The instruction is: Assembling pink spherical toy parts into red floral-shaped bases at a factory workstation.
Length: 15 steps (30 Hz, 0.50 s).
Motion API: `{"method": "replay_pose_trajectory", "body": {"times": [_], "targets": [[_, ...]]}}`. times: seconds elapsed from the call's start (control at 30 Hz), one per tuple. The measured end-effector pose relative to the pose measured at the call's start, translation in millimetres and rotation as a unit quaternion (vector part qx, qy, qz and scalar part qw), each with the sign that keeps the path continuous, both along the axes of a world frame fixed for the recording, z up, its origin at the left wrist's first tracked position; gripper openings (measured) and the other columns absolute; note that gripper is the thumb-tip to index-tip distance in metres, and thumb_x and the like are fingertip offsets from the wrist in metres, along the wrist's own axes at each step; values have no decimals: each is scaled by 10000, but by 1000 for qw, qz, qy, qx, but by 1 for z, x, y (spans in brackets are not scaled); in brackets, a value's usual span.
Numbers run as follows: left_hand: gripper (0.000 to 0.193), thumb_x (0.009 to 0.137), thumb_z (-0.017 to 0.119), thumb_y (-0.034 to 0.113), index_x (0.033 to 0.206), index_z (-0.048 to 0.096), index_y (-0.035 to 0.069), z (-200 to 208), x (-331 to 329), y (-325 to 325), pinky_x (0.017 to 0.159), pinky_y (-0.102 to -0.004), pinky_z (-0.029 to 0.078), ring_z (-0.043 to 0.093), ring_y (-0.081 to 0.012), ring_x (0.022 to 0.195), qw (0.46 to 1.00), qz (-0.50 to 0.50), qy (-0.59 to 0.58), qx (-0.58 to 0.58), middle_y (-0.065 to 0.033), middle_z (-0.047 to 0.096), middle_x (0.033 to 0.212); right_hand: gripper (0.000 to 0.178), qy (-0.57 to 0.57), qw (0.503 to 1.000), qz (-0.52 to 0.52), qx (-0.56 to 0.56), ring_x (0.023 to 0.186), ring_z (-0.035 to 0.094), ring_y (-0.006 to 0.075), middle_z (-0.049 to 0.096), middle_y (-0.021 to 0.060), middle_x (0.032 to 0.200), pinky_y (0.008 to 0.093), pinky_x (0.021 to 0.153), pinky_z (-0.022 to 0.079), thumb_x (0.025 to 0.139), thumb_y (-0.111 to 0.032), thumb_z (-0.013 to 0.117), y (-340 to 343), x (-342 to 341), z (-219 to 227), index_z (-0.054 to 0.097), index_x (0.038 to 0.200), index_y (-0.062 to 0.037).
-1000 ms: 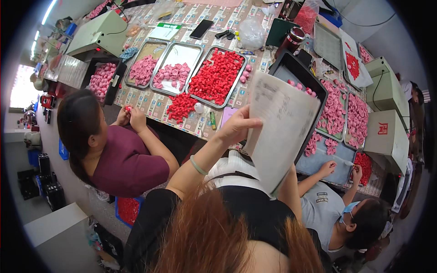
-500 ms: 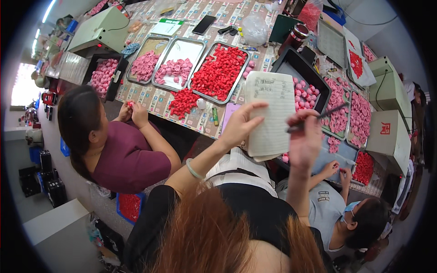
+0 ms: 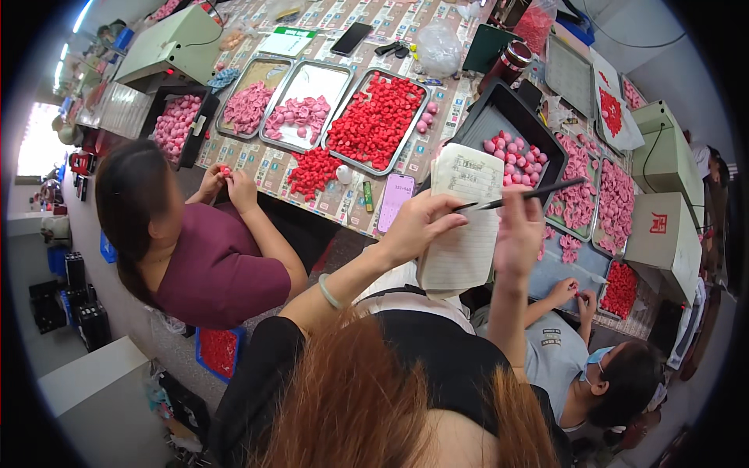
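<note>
An open lined notebook with handwriting at its top leans in front of me at the table's edge. My left hand lies over the notebook's left side, thumb and fingers pinching a small dark piece at the end of a black pen. Whether that piece is a cap or the pen's tip, I cannot tell. My right hand, slightly blurred, grips the pen's barrel over the notebook's right edge. A pink-screened phone lies just left of my left hand.
Trays of red pieces and pink pieces stand ahead. A black tray of pink balls is beyond the notebook. A person in maroon works at left; a masked person in grey works at right. A dark red flask stands farther back.
My left hand has closed from spread fingers to a pinch at the pen's end. The pen has come left and is more level. The notebook has shifted slightly down, uncovering more of the phone.
</note>
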<state>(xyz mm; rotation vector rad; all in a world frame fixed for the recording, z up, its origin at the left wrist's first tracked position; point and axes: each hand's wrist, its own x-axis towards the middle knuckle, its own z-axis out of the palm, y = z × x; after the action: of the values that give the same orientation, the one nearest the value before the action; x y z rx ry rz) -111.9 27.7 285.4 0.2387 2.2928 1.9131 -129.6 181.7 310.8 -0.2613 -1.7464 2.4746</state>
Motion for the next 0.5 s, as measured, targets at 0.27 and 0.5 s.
{"method": "replay_pose_trajectory", "body": {"times": [0.27, 0.5], "targets": [[216, 806, 569, 35, 1011, 537, -27, 4, -1, -26, 733, -214, 446, 546, -83, 829, 964, 45, -64, 252, -41, 580, 916, 188, 24, 996, -57, 59, 643, 484, 59, 545, 21, 779, 206, 612, 404, 905, -163, 429, 30, -6, -9, 491, 1001, -14], [189, 828, 546, 69, 997, 509, -6, 4, -5, -32, 797, -268, 435, 529, -115, 922, 988, 19, 57, 143, -84, 564, 976, 370, -78, 981, 158, 86, 814, 548, 117, 572, 67, 949, 223, 740, 435, 789, -142, 608, 22, 4, -17, 469, 1090, 22]]}}
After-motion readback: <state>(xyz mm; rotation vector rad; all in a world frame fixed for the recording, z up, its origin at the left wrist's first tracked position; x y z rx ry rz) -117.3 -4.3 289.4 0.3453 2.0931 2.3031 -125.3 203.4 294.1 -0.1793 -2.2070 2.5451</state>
